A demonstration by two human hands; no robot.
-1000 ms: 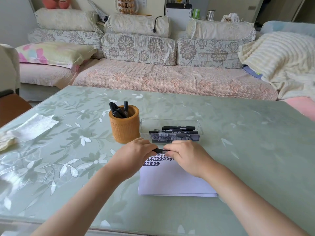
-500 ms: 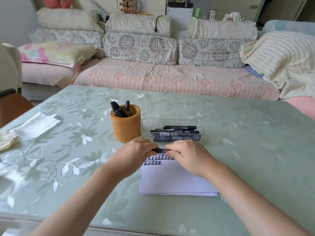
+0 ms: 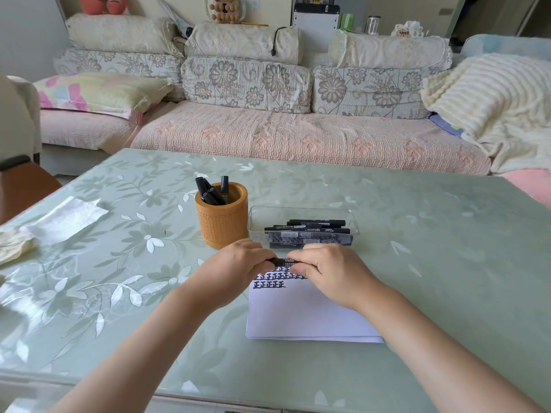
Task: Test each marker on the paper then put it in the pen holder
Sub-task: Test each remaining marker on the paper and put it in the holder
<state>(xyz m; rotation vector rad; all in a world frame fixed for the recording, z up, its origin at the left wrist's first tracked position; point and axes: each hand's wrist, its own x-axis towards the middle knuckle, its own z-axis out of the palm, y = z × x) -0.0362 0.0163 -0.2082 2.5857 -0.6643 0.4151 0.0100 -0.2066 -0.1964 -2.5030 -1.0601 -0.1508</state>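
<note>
While gripped at either end by left hand [image 3: 238, 265] and right hand [image 3: 328, 272], marker [image 3: 280, 261] over 12 o'clock edge of paper [image 3: 298, 317], pen holder [image 3: 222, 225] at 11 o'clock. Likely uncapping or recapping: risks a sudden slip, streaking ink on skin or tabletop [image 3: 432, 278].

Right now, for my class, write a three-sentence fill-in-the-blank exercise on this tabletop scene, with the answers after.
The left hand and right hand grip one ____ over the paper's far edge.
The orange pen holder stands ____ of the clear tray.
The test marks on the paper are ____ in colour.
Missing words: marker, left, black.
</note>
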